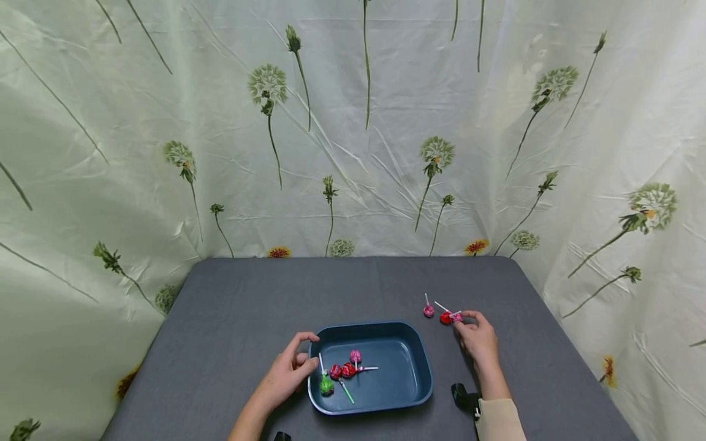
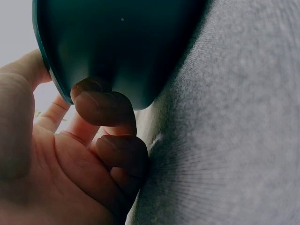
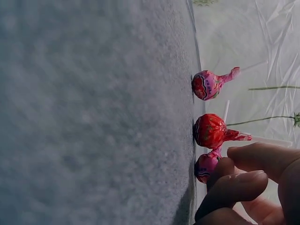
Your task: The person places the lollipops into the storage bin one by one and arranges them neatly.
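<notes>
My left hand point(image 1: 287, 372) grips the left wall of a dark blue rectangular tray point(image 1: 427, 383), thumb at the rim and curled fingers against the outer side point(image 2: 122, 56). Several wrapped lollipops lie in the tray's left half, among them a green lollipop point(image 1: 326, 386), a pink lollipop point(image 1: 355, 356) and a red lollipop point(image 1: 348, 370). Right of the tray, my right hand point(image 1: 478, 343) pinches a pink lollipop point(image 3: 206, 168) at table level, fingertips around its head. Close beside it lies a red lollipop point(image 3: 210, 131), then another pink lollipop point(image 3: 206, 85).
A grey cloth-covered table point(image 1: 248, 300) lies under everything. Behind and beside it hangs a pale curtain point(image 1: 353, 153) printed with dandelions. A black wrist device point(image 1: 466, 398) sits by my right sleeve point(image 1: 499, 419).
</notes>
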A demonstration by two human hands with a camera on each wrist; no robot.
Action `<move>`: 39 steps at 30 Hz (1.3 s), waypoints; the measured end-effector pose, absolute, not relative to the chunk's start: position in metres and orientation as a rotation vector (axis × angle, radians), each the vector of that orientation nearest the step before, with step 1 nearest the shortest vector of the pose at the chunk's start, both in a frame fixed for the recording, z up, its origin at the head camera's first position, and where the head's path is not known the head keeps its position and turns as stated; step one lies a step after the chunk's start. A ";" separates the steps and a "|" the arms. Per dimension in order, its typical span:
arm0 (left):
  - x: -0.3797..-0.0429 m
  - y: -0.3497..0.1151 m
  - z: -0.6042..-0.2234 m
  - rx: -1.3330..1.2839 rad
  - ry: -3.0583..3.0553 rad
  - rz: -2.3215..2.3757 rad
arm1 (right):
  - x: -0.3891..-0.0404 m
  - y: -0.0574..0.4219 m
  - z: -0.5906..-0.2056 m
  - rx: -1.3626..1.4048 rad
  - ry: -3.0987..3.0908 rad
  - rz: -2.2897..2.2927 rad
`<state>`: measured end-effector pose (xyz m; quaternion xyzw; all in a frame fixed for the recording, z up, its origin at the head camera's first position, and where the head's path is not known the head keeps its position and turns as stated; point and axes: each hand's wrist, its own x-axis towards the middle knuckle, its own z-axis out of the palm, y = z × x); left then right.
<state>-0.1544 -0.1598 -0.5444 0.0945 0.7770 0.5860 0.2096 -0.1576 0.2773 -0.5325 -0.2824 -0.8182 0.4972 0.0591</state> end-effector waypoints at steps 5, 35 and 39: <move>-0.155 -0.159 -0.543 0.259 2.158 1.635 | -0.164 0.280 -0.535 -0.853 -2.511 1.492; -0.155 -0.161 -0.548 0.261 2.151 1.653 | -0.174 0.282 -0.540 -0.824 -2.582 1.333; -0.154 -0.160 -0.548 0.255 2.157 1.652 | -0.173 0.282 -0.539 -0.825 -2.575 1.332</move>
